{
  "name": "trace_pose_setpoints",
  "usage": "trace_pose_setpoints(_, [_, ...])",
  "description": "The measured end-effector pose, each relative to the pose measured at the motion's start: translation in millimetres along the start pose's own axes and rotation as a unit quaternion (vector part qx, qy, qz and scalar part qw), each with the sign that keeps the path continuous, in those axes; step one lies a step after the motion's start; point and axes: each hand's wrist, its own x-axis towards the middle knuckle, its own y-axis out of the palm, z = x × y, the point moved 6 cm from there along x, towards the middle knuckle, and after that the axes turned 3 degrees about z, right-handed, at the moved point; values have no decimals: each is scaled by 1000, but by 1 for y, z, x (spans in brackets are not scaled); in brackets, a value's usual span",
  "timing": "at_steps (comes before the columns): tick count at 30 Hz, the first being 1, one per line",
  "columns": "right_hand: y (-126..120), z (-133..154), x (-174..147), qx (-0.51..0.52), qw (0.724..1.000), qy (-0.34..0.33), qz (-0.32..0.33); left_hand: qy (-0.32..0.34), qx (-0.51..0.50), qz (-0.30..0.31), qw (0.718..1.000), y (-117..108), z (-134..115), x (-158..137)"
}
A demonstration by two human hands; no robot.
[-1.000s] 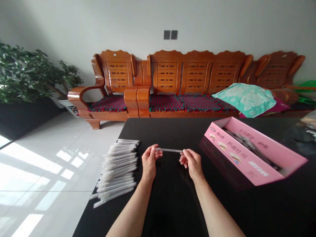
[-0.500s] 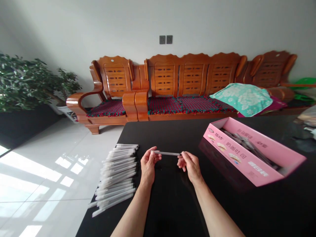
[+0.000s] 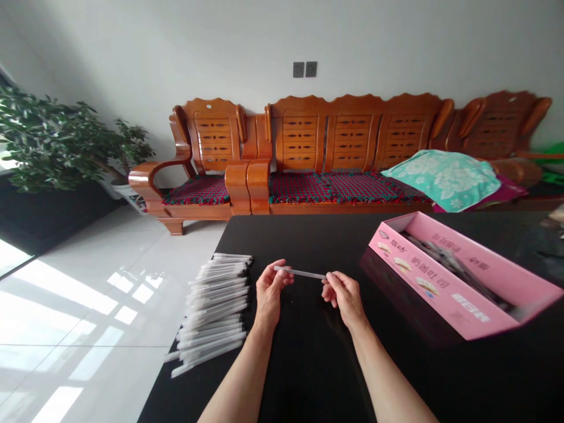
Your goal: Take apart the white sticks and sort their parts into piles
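Between my two hands, above the black table, is a slim whitish pen (image 3: 306,274), held nearly level with its left end slightly higher. My left hand (image 3: 269,288) pinches it near the left end between thumb and fingers. The other end sits in the pinch of my right hand (image 3: 344,294), whose fingertips cover that tip. Left of my left hand lies a row of similar whitish pens (image 3: 218,299), stacked side by side with their dark ends facing right.
An open pink cardboard box (image 3: 440,282) stands on the black table (image 3: 308,364) at right, with dark and greyish slender pieces inside. Behind the table is a wooden sofa (image 3: 348,141) with a turquoise cushion (image 3: 449,176). A potted plant (image 3: 66,141) is at left.
The view has turned slightly left, so everything sits farther right. Both hands keep hold of the pen; it tilts a little more, and its dark right end is now covered by my right fingers.
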Motion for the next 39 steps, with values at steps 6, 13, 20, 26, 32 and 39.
trace_pose_setpoints(6, [1, 3, -1, 1, 1000, -5, 14, -6, -22, -15, 1000, -2, 2, 1])
trace_pose_setpoints(13, [3, 2, -2, 9, 1000, 4, 21, -6, -17, -21, 1000, -3, 2, 1])
trace_pose_setpoints(20, [2, -5, -1, 22, 999, 37, 12, -1, -7, -21, 1000, -7, 3, 0])
trace_pose_setpoints(26, [5, 1, -2, 8, 999, 8, 31, -3, -4, -28, 1000, -7, 3, 1])
trace_pose_setpoints(32, [5, -2, -2, 0, 1000, 8, 29, -1, 0, -36, 999, -9, 3, 1])
trace_pose_setpoints(39, [6, 1, -3, -6, 999, 3, 43, 2, 9, -43, 999, -9, 2, 0])
